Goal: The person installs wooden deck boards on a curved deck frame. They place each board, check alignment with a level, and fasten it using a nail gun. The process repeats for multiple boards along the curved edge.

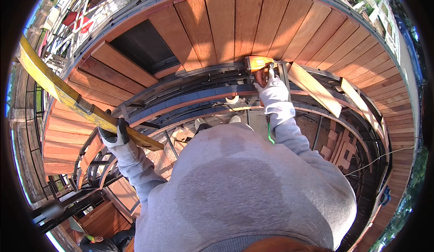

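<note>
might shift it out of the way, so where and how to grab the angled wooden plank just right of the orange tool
Probably grip the angled wooden plank by its lower right end, coming from inside the curve, pinching both long edges: it is narrow and that end juts inward.

Left hand (115, 140), gloved, is closed around a long yellow bar (63, 87), which extends forward and left of it over the boards. Right hand (275, 92), gloved, grips an orange power tool (259, 64); contact between tool and frame cannot be confirmed. A green hose (270, 133) hangs just below this hand. A loose board (318, 90) lies slanted to its right. Ahead of both hands, reddish deck boards (247, 21) form a curve; a dark rectangular opening (142, 44) interrupts them ahead of the left hand.
</note>
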`<state>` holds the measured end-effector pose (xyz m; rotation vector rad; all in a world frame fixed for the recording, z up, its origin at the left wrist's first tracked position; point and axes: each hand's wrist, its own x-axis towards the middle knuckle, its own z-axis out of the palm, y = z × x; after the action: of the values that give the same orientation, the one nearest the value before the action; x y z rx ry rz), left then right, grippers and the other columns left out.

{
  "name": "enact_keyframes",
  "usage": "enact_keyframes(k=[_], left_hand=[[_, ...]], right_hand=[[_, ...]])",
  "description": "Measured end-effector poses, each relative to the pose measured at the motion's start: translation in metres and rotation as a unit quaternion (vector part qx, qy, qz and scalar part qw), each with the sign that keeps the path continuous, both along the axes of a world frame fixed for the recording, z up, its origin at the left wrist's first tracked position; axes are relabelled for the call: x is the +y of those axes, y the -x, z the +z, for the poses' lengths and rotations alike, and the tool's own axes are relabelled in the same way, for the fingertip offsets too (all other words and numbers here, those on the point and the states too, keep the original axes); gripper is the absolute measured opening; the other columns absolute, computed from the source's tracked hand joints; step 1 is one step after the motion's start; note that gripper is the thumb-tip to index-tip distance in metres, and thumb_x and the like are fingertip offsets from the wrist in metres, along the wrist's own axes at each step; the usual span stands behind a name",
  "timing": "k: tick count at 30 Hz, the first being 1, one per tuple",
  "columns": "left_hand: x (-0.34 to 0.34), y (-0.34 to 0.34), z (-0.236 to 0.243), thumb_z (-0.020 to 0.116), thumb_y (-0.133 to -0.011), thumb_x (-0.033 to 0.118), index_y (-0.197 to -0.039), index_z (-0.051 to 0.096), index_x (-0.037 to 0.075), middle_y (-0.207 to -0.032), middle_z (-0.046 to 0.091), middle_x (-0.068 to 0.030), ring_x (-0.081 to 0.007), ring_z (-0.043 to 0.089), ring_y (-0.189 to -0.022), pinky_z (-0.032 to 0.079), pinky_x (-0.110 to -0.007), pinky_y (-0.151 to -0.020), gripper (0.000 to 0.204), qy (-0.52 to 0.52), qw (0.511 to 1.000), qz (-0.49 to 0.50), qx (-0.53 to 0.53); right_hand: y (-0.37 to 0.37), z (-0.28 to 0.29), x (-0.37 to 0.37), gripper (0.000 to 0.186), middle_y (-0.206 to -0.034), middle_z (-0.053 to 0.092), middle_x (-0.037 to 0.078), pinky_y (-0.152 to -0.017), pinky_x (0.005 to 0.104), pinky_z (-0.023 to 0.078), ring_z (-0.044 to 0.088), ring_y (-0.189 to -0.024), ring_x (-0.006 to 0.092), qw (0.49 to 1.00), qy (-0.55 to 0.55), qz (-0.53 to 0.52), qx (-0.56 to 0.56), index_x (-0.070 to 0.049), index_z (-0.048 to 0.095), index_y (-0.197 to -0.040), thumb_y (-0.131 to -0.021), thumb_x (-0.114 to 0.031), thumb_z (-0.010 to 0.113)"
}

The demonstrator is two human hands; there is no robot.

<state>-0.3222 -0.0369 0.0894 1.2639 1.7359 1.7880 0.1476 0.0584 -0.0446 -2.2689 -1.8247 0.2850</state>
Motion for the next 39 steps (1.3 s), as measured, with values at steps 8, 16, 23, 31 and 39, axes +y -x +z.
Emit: enact_keyframes(k=[8,16,23,31,39], left_hand=[[0.011,-0.020,0.008,0.075,-0.081,-0.001,-0.122,0.054,-0.001,-0.097,0.063,-0.0083,-0.0155,0.063,-0.080,0.054,-0.029,-0.071,0.045,-0.012,0.998,0.056,0.031],[-0.002,-0.007,0.019,0.082,-0.077,0.001,-0.131,0.046,0.000,-0.104,0.061,-0.0095,-0.0163,0.063,-0.087,0.055,-0.028,-0.075,0.065,-0.043,0.986,0.150,0.063],[-0.027,-0.056,-0.012,0.081,-0.076,0.006,-0.131,0.048,0.003,-0.111,0.063,-0.0076,-0.0142,0.059,-0.101,0.051,-0.031,-0.090,0.064,0.069,0.996,0.054,0.015],[-0.057,0.023,-0.061,0.081,-0.079,0.004,-0.120,0.053,0.005,-0.097,0.065,-0.0066,-0.0137,0.063,-0.080,0.053,-0.029,-0.068,0.050,-0.001,0.953,0.274,-0.133],[-0.061,0.135,-0.103,0.081,-0.085,0.021,-0.113,0.058,-0.001,-0.094,0.068,-0.0086,-0.0213,0.063,-0.080,0.051,-0.033,-0.074,0.043,0.021,0.851,0.464,-0.245]], right_hand=[[-0.002,0.009,-0.021,0.080,-0.115,0.064,0.022,-0.087,0.0464,0.054,0.066,-0.098,0.0397,0.984,-0.176,0.008,0.021,-0.008,0.047,-0.143,-0.078,-0.041,0.081],[0.050,0.070,-0.003,0.051,-0.115,0.069,0.014,-0.090,0.0344,0.054,0.068,-0.101,0.0231,0.916,-0.201,0.234,0.257,-0.005,0.059,-0.135,-0.085,-0.003,0.070],[0.149,0.095,0.023,0.052,-0.116,0.066,0.020,-0.093,0.0425,0.052,0.066,-0.105,0.0372,0.810,-0.097,0.457,0.354,-0.003,0.060,-0.128,-0.079,-0.013,0.074],[0.172,0.036,0.035,0.066,-0.127,0.058,0.022,-0.103,0.0453,0.046,0.056,-0.119,0.0390,0.856,0.007,0.490,0.162,-0.008,0.049,-0.142,-0.083,-0.025,0.074],[0.206,-0.040,0.050,0.108,-0.143,0.044,0.028,-0.114,0.0494,0.035,0.040,-0.136,0.0423,0.868,0.135,0.476,-0.042,-0.017,0.025,-0.157,-0.071,-0.050,0.082]])
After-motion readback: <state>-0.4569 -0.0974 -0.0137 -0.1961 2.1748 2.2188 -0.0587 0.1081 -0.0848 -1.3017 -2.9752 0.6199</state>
